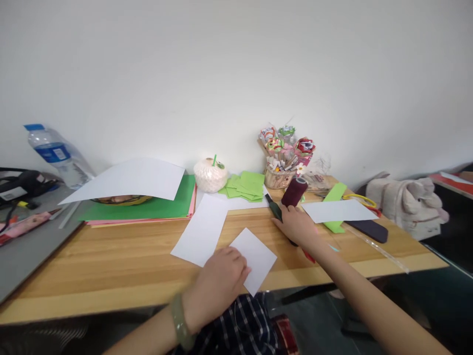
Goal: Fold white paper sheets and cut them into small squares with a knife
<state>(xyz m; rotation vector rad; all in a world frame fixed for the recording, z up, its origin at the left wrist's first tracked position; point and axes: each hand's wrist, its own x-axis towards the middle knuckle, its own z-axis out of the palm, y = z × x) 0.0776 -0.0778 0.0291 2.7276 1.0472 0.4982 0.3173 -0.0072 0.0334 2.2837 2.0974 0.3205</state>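
My left hand (226,270), its fingers curled together, holds a small white paper square (256,256) by its left corner near the table's front edge. Farther right, my right hand (295,223) is closed over a long dark green tool (274,208); its kind is hard to make out under the fingers. Just beyond that hand stands a dark purple spool of thread (294,191). A white paper strip (202,229) lies left of the square. Another white strip (338,211) crosses a green paper strip (335,227) at the right.
Green paper pieces (246,186) lie by a white round ornament (210,175). Coloured sheets (166,209) stand under white paper at left. A basket of paper flowers (280,178), yellow-handled scissors (360,198), a dark phone-like slab (369,230) and a bottle (55,155) are around.
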